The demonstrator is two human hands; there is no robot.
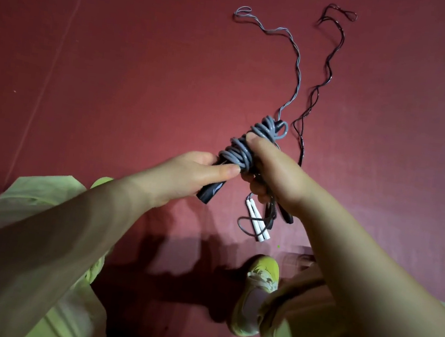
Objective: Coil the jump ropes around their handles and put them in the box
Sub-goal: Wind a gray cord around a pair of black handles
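You are partway through the first rope: the grey rope (pixel 238 153) is wound in several untidy turns around its dark handles (pixel 210 193), but a long doubled tail of it runs away from you across the red floor (pixel 117 57) to a small loop at the far end. That tail has yet to be wound on, so this one is perhaps half done.

Your left hand (pixel 187 175) has its grip closed around the lower end of the handles, thumb laid along them up to the coils. Your right hand (pixel 274 172) holds the coiled part from the other side, thumb pressing on the turns; its fingers curl underneath (I cannot tell whether they also pinch the free strand). The bundle is held in the air between your 2 hands, above the floor.

Left to do: at least 2 more ropes. A dark rope (pixel 316 93) lies stretched out just beside the grey tail, uncoiled. Below your right hand lie white handles (pixel 257 226) with a dark cord looped by them, also loose. No box is in view, so nothing looks packed yet.

The grey rope looks smooth and springy; its turns sit unevenly and bulge at the top end
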